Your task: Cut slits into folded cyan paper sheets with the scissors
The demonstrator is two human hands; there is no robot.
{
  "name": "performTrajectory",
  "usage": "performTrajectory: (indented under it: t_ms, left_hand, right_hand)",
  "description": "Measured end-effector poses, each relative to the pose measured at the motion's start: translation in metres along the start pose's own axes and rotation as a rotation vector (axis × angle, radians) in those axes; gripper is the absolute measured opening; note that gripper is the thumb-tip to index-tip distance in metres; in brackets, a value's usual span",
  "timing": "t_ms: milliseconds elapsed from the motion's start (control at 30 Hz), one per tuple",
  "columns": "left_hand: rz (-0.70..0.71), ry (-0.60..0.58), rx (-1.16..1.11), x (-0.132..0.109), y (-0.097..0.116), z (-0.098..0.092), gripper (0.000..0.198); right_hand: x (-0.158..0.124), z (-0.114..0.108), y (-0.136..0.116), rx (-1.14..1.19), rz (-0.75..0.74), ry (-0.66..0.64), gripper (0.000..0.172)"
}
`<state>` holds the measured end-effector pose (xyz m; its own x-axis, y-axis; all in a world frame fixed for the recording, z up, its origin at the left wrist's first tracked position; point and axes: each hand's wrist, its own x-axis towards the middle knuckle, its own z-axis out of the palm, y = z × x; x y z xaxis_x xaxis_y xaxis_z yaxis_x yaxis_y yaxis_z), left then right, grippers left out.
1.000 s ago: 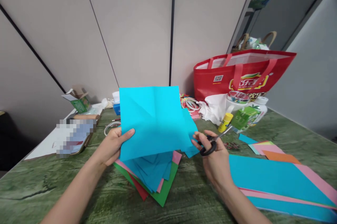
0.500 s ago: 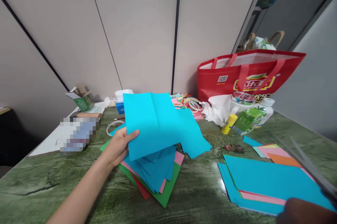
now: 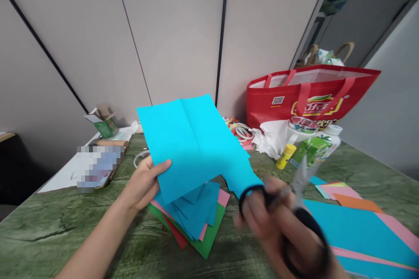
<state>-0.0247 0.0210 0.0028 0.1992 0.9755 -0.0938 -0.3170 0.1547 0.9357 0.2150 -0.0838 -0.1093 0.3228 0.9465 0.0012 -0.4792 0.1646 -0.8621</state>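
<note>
My left hand (image 3: 147,183) pinches the lower left edge of a bright blue sheet of paper (image 3: 186,143), thumb on top. The sheet has a crease down it and is raised above the table. My right hand (image 3: 275,213), blurred, holds scissors (image 3: 303,178) with black handles, fingers through the loops and blades pointing up and away. Beneath the held sheet lies a stack of coloured paper (image 3: 199,213) in blue, pink, green and red. Another blue piece (image 3: 240,174) shows just beyond the sheet, partly covered by my right hand.
At right lie more coloured sheets (image 3: 360,231). A yellow glue stick (image 3: 286,156), a green carton (image 3: 306,150), crumpled tissue (image 3: 271,137) and a red bag (image 3: 271,104) stand behind. To the left are a phone-like object (image 3: 101,170) and an opened small box (image 3: 104,126).
My right hand has come in from the lower right corner toward the middle with the scissors. The blue sheet in my left hand has risen and tilted slightly.
</note>
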Motion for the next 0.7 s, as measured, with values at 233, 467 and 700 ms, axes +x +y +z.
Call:
performTrajectory:
  t_ms: [233, 467, 700]
  left_hand:
    - [-0.026, -0.063, -0.017, -0.003, -0.001, 0.002, 0.035]
    - [-0.102, -0.058, -0.017, -0.002, -0.014, 0.01, 0.054]
    - [-0.124, -0.081, -0.073, -0.003, -0.013, 0.008, 0.051]
  right_hand:
    - [0.064, 0.063, -0.028, 0.202, 0.11, 0.098, 0.025]
    - [0.062, 0.049, -0.016, 0.258, 0.192, 0.144, 0.038]
    - [0.064, 0.051, -0.021, 0.351, 0.263, 0.164, 0.039]
